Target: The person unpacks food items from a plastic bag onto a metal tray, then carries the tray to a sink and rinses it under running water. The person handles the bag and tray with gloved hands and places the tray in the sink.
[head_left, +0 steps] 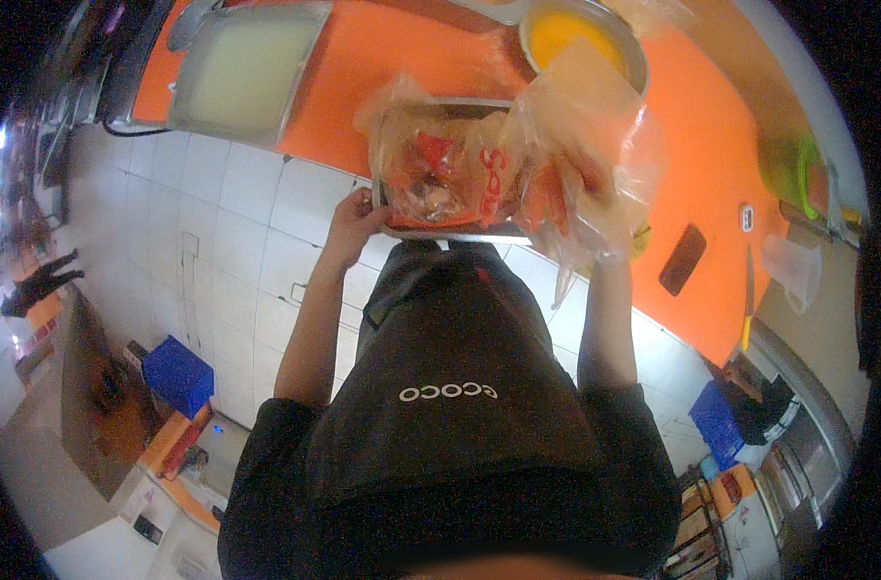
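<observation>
My left hand [356, 223] grips the near left corner of a rectangular metal tray [451, 236], which sits at the front edge of an orange work surface. A clear plastic bag [451, 174] with red print lies over the tray, and its contents are blurred through the film. My right hand [593, 192] is wrapped in loose clear plastic at the tray's right side and holds a bunched part of it. Glare on the film partly hides those fingers. Just beyond the plastic stands a metal bowl [638, 54] of orange-yellow liquid.
Far left on the orange surface [361, 54] is a shallow tray [289, 109] of pale yellow contents. To the right lie a dark phone [683, 259], a small white device [746, 217], a yellow-handled knife [747, 304] and a translucent plastic jug [792, 268]. A person [45, 283] stands in the left background.
</observation>
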